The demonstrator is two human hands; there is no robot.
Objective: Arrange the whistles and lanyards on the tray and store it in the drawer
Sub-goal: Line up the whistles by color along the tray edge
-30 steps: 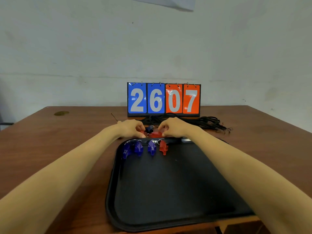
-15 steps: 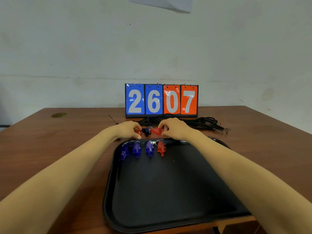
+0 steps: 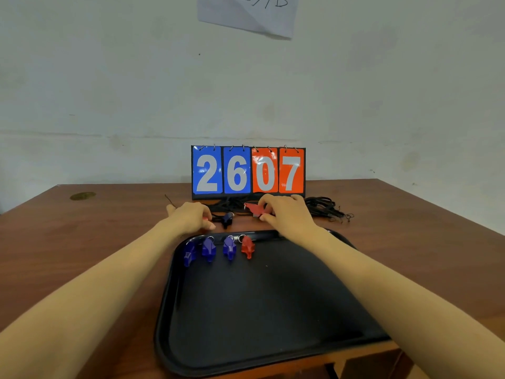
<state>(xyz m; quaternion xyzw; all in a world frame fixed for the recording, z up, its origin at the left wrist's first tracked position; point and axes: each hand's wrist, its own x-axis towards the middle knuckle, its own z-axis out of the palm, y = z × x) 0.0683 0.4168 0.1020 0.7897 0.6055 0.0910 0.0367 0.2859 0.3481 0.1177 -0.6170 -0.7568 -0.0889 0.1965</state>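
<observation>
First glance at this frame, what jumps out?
The flip scoreboard reading 2607, upright at the far side of the table. Then the black tray with a row of four whistles, three blue, one red, along its far rim. Just beyond, the right hand pinches another red whistle.

From where I stand, the left hand (image 3: 191, 217) curls its fingers under, so whatever they may pinch stays out of sight. The right hand (image 3: 287, 212) covers the back of the red whistle (image 3: 252, 208) it pinches, and part of the lanyards (image 3: 322, 207) behind it. The paper (image 3: 246, 15) on the wall is cut off by the top edge, its scrawl unreadable, and the right forearm hides the far right corner of the tray (image 3: 164, 318).
</observation>
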